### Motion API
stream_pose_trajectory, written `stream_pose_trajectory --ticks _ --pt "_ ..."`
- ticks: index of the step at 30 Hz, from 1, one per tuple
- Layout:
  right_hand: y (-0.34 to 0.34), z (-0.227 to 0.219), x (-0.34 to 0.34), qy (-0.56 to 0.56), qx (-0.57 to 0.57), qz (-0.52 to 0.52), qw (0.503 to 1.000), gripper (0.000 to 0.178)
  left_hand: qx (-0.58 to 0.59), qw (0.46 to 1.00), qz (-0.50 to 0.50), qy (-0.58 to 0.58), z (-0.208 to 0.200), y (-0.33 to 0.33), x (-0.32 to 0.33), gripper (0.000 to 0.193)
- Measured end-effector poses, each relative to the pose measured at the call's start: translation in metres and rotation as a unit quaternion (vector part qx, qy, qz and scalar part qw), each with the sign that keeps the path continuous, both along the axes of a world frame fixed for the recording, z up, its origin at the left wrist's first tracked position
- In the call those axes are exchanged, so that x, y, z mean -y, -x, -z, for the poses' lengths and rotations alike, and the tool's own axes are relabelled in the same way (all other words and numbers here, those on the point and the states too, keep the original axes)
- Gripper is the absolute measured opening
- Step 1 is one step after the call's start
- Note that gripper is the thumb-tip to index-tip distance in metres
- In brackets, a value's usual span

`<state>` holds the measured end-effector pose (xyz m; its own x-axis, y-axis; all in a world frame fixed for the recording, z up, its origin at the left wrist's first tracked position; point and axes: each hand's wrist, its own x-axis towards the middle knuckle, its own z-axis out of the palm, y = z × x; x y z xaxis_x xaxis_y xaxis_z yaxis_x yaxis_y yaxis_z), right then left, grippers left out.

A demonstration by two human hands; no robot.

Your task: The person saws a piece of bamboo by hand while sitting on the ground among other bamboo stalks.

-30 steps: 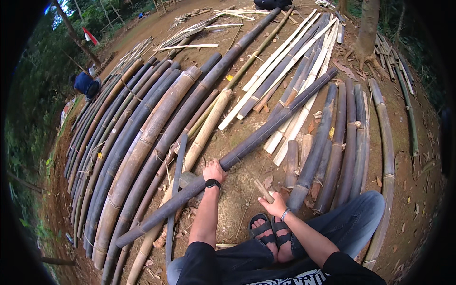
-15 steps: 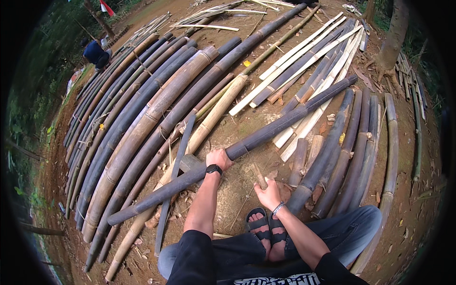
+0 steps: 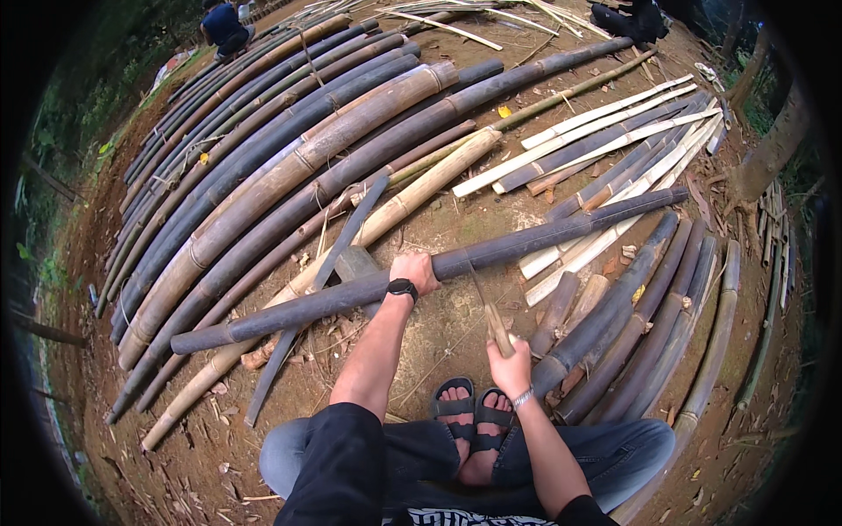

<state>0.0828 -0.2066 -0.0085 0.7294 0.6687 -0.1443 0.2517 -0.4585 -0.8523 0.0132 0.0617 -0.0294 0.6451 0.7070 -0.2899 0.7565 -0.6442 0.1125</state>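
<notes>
My left hand [image 3: 414,272], with a black watch at the wrist, is wrapped round the middle of a long dark bamboo pole [image 3: 544,235]. The pole slants across in front of me, its right end the farther one. In my right hand [image 3: 510,366] is the wooden handle of a knife [image 3: 497,330], held upright. Its thin blade reaches up to the pole's near side, just right of my left hand; whether it cuts in cannot be told. Below the pole, left of my left hand, lies a wooden block [image 3: 358,263], with a flat dark bamboo strip [image 3: 351,230] beside it.
Many bamboo poles [image 3: 263,206] lie side by side at the left. Pale split strips [image 3: 605,114] spread at the far right, and shorter dark pieces [image 3: 614,289] lie near my right knee. One person [image 3: 226,28] is at the far left, another in dark clothes [image 3: 630,22] at the top.
The whole view has shifted and turned. The knife's blade now shows against the pole, where before only its handle showed plainly. My left hand keeps its grip on the pole.
</notes>
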Motion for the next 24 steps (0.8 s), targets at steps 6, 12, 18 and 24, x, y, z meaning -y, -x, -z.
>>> stream_pose_trajectory --ticks 6,12,18,24 --pt "0.020 -0.008 0.055 -0.076 -0.014 -0.048 0.996 0.026 -0.013 1.000 0.019 -0.009 0.001 0.016 -0.004 0.042" --pt "-0.012 -0.035 0.003 -0.048 -0.048 0.003 0.998 0.017 0.009 0.997 0.068 -0.033 -0.060 -0.010 0.003 0.033" --pt "0.001 -0.071 0.039 -0.106 -0.113 0.001 0.988 0.014 0.071 0.984 0.084 -0.144 -0.116 -0.001 -0.008 0.033" --pt "0.014 -0.093 0.050 -0.142 -0.100 0.004 0.985 0.019 0.070 0.981 0.121 -0.135 -0.153 0.000 0.008 0.029"
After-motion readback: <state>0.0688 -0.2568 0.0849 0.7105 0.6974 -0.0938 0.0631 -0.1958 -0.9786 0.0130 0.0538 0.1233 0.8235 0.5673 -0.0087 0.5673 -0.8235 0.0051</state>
